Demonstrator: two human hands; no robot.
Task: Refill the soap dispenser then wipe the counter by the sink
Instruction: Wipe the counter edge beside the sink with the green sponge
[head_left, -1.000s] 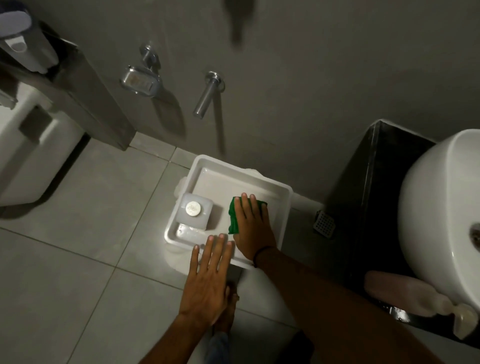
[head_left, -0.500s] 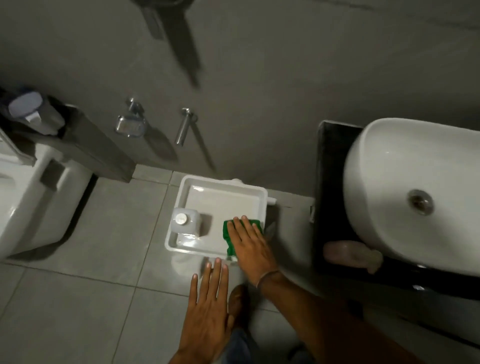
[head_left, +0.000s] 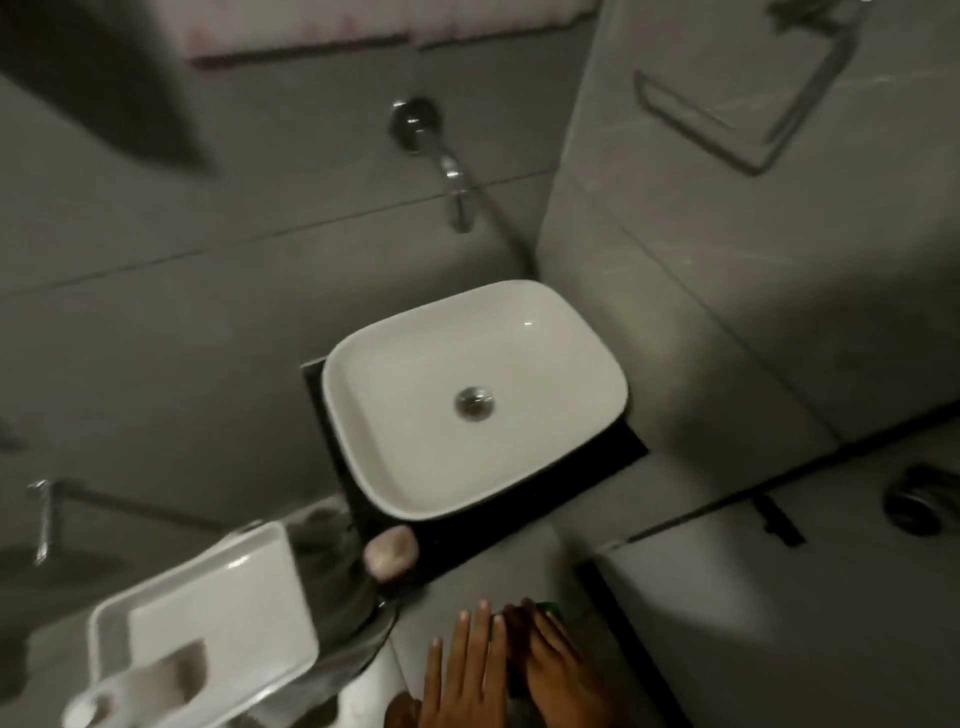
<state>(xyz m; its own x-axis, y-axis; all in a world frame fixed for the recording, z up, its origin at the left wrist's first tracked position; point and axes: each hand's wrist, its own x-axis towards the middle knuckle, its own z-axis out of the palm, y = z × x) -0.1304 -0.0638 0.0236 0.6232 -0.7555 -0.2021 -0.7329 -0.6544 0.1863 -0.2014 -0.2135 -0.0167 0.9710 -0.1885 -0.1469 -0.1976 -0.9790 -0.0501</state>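
Note:
A white basin (head_left: 415, 467) sits on a black counter (head_left: 587, 480) in the middle of the view. A pink soap dispenser (head_left: 390, 552) lies on the counter's near left corner. At the lower left, a white tray (head_left: 244, 597) holds a pale refill bottle (head_left: 104, 699), which is blurred. My left hand (head_left: 462, 670) is flat with fingers apart and holds nothing. My right hand (head_left: 563, 670) is beside it at the bottom edge, fingers curled over a green cloth (head_left: 550, 608) of which only a small edge shows.
A chrome wall tap (head_left: 452, 176) hangs above the basin. A grey tiled wall with a towel ring (head_left: 748, 119) stands to the right. A wall fitting (head_left: 44, 514) is at the left, and a grey door panel (head_left: 779, 623) at the lower right.
The view swung from the tray on the floor up to the basin. My right hand lifted the green cloth out of the tray, and both hands now sit low in front of the counter.

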